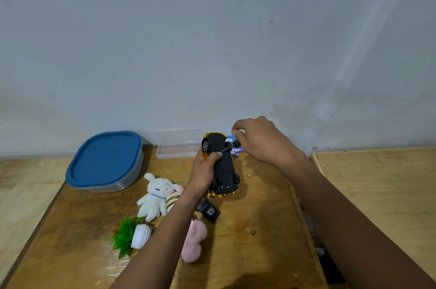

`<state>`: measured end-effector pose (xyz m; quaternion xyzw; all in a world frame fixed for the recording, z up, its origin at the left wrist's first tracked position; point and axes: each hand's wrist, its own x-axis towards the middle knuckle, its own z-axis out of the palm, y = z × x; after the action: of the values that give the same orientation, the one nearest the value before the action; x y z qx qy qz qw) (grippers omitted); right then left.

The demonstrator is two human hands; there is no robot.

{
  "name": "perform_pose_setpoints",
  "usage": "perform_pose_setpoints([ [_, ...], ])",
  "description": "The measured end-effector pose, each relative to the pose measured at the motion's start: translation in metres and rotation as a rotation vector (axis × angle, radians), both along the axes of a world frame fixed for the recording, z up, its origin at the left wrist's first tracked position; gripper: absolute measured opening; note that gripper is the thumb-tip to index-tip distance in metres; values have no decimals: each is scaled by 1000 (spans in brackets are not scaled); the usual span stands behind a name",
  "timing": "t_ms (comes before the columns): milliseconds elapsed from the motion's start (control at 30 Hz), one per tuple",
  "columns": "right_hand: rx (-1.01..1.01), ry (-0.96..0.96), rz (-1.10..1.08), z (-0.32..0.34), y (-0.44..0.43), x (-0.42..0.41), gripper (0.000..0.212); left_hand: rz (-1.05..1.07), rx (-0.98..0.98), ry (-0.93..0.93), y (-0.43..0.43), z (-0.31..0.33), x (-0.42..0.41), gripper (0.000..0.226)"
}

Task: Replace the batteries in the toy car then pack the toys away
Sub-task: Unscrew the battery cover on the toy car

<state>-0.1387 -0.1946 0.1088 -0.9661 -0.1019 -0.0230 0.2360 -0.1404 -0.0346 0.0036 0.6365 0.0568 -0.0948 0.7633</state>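
The left hand (204,169) has a closed grip round the middle of the toy car (221,166), which is turned over with its black underside up, held above the wooden table (259,213). The right hand (257,140) pinches a small screwdriver (232,144) at its handle, fingers closed, the tip set against the car's underside near one end. Batteries (236,152) lie on the table just beyond the car. A blue-lidded container (105,161) sits to the left, a clear plastic case (177,144) against the wall. A white plush (155,194), a pink plush (194,239), a small potted plant (132,233) and a black remote (210,212) lie nearer the person
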Motion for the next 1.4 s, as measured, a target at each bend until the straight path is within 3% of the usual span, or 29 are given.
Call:
perform_pose_setpoints([
  [67,44,-13,26,0,-2,0,25,6,-2,2,0,-1,0,24],
  [233,161,-18,94,2,-1,2,44,-6,-10,0,1,-1,0,24],
  [367,48,-18,61,1,2,1,32,-3,-4,-5,-1,-1,0,21],
  [467,-30,-24,-26,2,1,2,38,-8,-7,12,0,-4,0,24],
  [567,26,-27,2,1,1,1,29,5,-14,31,1,-5,-1,22],
  [767,89,35,116,3,-1,0,59,5,-11,28,3,-3,0,25],
  [967,-35,12,-54,1,2,0,45,-13,-17,12,0,1,-2,36],
  [1100,-71,-24,-36,-1,2,1,32,-3,-21,26,0,-2,-2,29],
  [1267,125,-4,75,3,0,2,54,1,-8,16,-1,1,-3,36],
  [1400,14,-15,68,1,1,1,47,-14,0,-4,-2,-1,-4,24],
])
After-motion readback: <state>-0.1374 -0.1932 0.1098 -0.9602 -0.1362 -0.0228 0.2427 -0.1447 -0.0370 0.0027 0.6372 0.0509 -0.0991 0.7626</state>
